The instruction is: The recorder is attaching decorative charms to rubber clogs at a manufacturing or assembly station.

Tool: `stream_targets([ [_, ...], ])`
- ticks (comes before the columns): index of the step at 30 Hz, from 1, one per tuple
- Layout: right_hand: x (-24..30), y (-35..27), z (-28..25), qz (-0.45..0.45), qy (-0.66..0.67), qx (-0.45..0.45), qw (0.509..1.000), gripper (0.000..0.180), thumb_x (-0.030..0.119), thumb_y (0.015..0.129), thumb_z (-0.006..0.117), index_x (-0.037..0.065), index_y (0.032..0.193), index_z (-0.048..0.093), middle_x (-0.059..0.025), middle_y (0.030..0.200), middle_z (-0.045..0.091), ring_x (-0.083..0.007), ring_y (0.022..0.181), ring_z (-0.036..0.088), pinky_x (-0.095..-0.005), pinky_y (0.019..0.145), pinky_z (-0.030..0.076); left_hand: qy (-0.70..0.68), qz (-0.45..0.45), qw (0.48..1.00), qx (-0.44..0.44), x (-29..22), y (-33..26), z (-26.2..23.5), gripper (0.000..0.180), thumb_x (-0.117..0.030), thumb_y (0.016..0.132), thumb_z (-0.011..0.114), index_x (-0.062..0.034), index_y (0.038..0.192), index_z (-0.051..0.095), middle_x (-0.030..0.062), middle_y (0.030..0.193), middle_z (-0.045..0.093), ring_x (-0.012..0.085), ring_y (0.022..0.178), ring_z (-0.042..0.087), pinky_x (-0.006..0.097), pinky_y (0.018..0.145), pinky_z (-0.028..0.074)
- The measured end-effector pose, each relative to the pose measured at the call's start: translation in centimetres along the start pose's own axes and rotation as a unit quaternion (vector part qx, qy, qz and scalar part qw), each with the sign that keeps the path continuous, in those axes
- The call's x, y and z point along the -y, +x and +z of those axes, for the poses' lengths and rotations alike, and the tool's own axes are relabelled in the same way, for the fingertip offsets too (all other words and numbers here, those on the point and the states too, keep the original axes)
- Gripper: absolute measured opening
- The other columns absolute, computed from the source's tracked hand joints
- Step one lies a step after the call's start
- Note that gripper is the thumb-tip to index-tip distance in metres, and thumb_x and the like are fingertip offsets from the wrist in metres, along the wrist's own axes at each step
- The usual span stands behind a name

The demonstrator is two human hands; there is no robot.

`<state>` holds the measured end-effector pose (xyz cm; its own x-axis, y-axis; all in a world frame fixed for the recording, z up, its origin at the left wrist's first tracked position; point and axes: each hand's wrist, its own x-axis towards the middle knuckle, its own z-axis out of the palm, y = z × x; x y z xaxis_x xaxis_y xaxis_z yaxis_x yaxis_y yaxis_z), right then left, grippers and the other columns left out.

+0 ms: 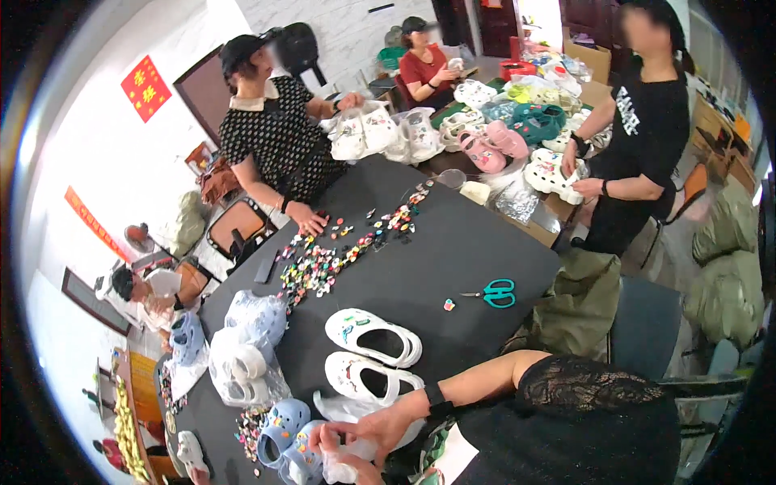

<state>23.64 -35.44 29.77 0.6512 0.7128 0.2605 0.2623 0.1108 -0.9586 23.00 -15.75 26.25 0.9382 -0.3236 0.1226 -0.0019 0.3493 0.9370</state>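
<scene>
At the lower edge, my right hand (383,427), with a black band at the wrist, curls its fingers over crumpled translucent plastic. My left hand (364,469) is close below it, partly cut off, its fingers bent against the same plastic bag (338,467). Pale blue clogs (283,428) with small coloured charms lie against the bag, just left of my hands. Beyond my right hand rests a pair of white clogs (373,360) with charms, side by side. Clear bags holding white clogs (242,372) and pale blue clogs (257,315) sit to the left.
Loose charms (315,267) spread over the dark table (461,234); teal-handled scissors (499,293) lie at right. Co-workers handle clogs around it: a person in a patterned top (271,133), one in black (647,121), another in red (424,69). White, pink and green clogs (537,123) are piled beyond.
</scene>
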Motion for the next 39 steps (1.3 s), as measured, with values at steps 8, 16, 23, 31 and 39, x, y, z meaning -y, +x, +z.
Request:
stream_targets([
  [8,3.1,-0.4,-1.4,-0.093,-0.418,-0.076,0.901,0.032,0.006,0.069,0.059,0.006,0.100,0.053,-0.0106,0.085,0.054,-0.0296,0.083,0.057,-0.0403,0.067,0.048,-0.141,0.097,0.985,0.029,0.6,-1.6,-5.9,0.063,-0.044,0.087,0.053,-0.0012,0.129,0.033,0.0189,0.112,0.049,0.0365,0.102,0.047,0.049,0.094,0.034],
  [16,5.3,-0.3,-3.0,-0.198,-0.676,-0.117,0.700,0.009,0.016,0.070,0.056,0.012,0.074,0.050,-0.0021,0.074,0.048,-0.0176,0.076,0.052,-0.0320,0.080,0.039,-0.040,-0.147,0.987,0.040,-5.1,1.6,0.1,0.069,-0.041,0.089,0.045,-0.0026,0.140,0.019,0.0178,0.134,0.038,0.0317,0.124,0.037,0.047,0.101,0.034],
  [23,0.8,0.5,-6.3,-0.192,-0.727,-0.121,0.648,0.010,0.017,0.066,0.057,0.011,0.073,0.053,-0.0020,0.073,0.051,-0.0180,0.076,0.054,-0.0342,0.082,0.040,0.042,-0.370,0.912,0.173,-0.5,1.5,4.2,0.040,-0.013,0.079,0.062,0.0029,0.114,0.051,0.0049,0.081,0.057,0.0133,0.067,0.052,0.029,0.061,0.043],
  [31,1.3,-5.1,-7.8,-0.067,-0.762,-0.175,0.620,0.014,0.019,0.075,0.058,0.012,0.087,0.058,-0.0040,0.100,0.058,-0.0208,0.112,0.050,-0.0490,0.101,0.031,0.240,-0.338,0.887,0.203,-0.5,2.1,2.6,0.023,-0.024,0.088,0.057,-0.0009,0.086,0.061,-0.0018,0.066,0.051,0.0061,0.061,0.046,0.023,0.056,0.037],
  [39,-1.7,-5.6,-2.4,0.239,-0.336,-0.113,0.904,0.034,0.026,0.069,0.071,0.006,0.094,0.059,-0.0132,0.078,0.061,-0.0307,0.079,0.061,-0.0397,0.071,0.047,-0.145,-0.167,0.973,0.065,-3.5,1.3,2.5,0.028,-0.026,0.091,0.052,-0.0003,0.080,0.054,0.0030,0.066,0.051,0.0142,0.064,0.051,0.028,0.060,0.040],
])
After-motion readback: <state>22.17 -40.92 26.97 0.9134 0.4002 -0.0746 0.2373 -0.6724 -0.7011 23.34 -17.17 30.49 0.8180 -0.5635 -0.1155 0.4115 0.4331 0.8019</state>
